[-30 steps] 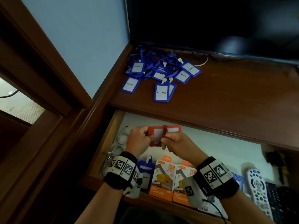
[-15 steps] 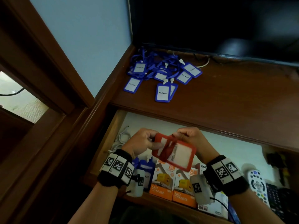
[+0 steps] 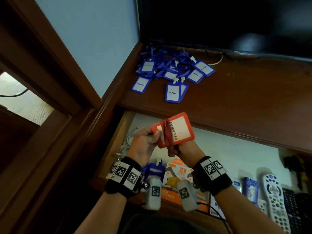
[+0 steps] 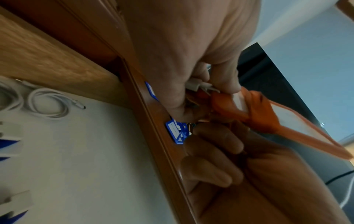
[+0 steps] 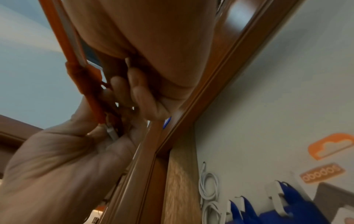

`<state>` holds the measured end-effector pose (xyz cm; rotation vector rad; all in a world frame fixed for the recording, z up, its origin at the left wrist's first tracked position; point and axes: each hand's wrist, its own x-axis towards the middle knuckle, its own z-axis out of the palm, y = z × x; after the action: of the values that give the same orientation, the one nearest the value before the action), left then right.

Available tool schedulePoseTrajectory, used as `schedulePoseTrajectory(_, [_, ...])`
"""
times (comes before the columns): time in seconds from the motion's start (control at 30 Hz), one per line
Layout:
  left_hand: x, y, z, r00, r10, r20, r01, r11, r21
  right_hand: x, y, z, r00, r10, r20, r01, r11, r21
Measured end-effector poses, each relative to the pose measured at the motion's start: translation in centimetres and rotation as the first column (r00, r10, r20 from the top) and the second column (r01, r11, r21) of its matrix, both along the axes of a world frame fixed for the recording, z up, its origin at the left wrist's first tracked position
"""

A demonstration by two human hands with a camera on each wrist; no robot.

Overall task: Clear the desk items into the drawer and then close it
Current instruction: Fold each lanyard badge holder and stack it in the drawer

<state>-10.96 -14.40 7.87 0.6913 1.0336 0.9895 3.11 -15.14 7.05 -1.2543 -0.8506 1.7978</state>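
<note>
Both hands hold a red badge holder (image 3: 175, 130) marked PELAWAT, its red strap wound round it, above the open drawer (image 3: 219, 149). My left hand (image 3: 148, 141) pinches the white clip end (image 4: 197, 86) of the badge holder (image 4: 283, 121). My right hand (image 3: 179, 149) grips the holder's lower edge from beneath, fingers curled. In the right wrist view the red badge holder (image 5: 80, 72) shows edge-on. A pile of blue badge holders (image 3: 172, 75) with blue lanyards lies on the desk top (image 3: 244, 98) at the back left.
In the drawer lie white cables (image 3: 128, 139), a blue badge holder (image 3: 156, 170), orange charger boxes (image 3: 179, 174), a remote control (image 3: 273, 191) and small packets. A dark screen (image 3: 219, 19) stands behind the desk. A wooden frame (image 3: 50, 65) runs along the left.
The hands have lifted the red badge holder up out of the drawer and turned it, so its PELAWAT face now shows; the right hand shifted beneath it.
</note>
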Motion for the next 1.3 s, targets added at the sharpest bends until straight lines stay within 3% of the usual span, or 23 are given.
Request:
schedulePoseTrajectory(0.13, [-1.9,0.5,-0.2,0.999,0.025,-0.048,-0.027,0.998,-0.050,-1.0,0.3,-0.4,0.996,0.088,0.015,-0.088,0.996,0.006])
schedulePoseTrajectory(0.23, [-3.9,1.2,-0.6,0.995,0.016,-0.098,-0.027,0.992,-0.121,-0.8,1.4,-0.4,0.981,0.132,0.144,-0.136,0.991,0.014])
schedulePoseTrajectory(0.3, [-5.3,2.0,-0.9,0.980,-0.046,-0.193,0.016,0.988,-0.157,-0.3,2.6,-0.4,0.964,0.087,0.252,-0.095,0.995,0.017])
schedulePoseTrajectory(0.37, [-6.2,3.0,-1.4,0.900,-0.175,-0.400,0.112,0.978,-0.176,0.3,4.4,-0.4,0.939,-0.020,0.342,0.006,0.999,0.043])
schedulePoseTrajectory(0.4, [-6.5,3.4,-1.9,0.808,-0.259,-0.529,0.189,0.965,-0.182,0.7,5.5,-0.5,0.917,-0.099,0.385,0.079,0.995,0.068])
schedulePoseTrajectory(0.47, [-6.6,4.2,-2.8,0.527,-0.432,-0.732,0.403,0.885,-0.232,1.6,8.0,-0.6,0.848,-0.251,0.466,0.208,0.968,0.143])
schedulePoseTrajectory(0.53, [-6.2,4.6,-3.8,0.257,-0.548,-0.796,0.584,0.745,-0.324,2.2,10.6,-0.5,0.765,-0.335,0.550,0.247,0.941,0.230])
schedulePoseTrajectory(0.6, [-5.3,4.6,-4.3,0.028,-0.572,-0.820,0.701,0.596,-0.392,2.4,13.0,-0.6,0.673,-0.355,0.648,0.190,0.931,0.312])
schedulePoseTrajectory(0.67, [-4.2,4.5,-4.9,-0.137,-0.528,-0.838,0.783,0.460,-0.419,2.1,15.0,-1.2,0.553,-0.346,0.758,0.077,0.927,0.366])
schedulePoseTrajectory(0.73, [-3.2,4.4,-5.6,-0.233,-0.517,-0.823,0.812,0.363,-0.458,1.3,16.3,-2.0,0.439,-0.299,0.847,-0.034,0.937,0.348])
schedulePoseTrajectory(0.9, [-1.8,4.2,-7.5,-0.335,-0.501,-0.798,0.847,0.210,-0.488,-0.1,15.9,-5.0,0.243,-0.083,0.966,-0.216,0.967,0.138])
schedulePoseTrajectory(1.03, [-1.0,3.9,-8.4,-0.389,-0.520,-0.761,0.850,0.116,-0.514,0.7,12.6,-7.2,0.128,-0.164,0.978,-0.329,0.923,0.198])
schedulePoseTrajectory(1.17, [-0.5,3.7,-9.2,-0.399,-0.519,-0.756,0.850,0.101,-0.518,1.6,11.6,-7.1,0.075,-0.222,0.972,-0.326,0.916,0.234])
schedulePoseTrajectory(1.3, [-0.1,3.4,-9.9,-0.346,-0.543,-0.765,0.860,0.142,-0.490,1.4,11.4,-6.4,0.026,-0.242,0.970,-0.260,0.935,0.240])
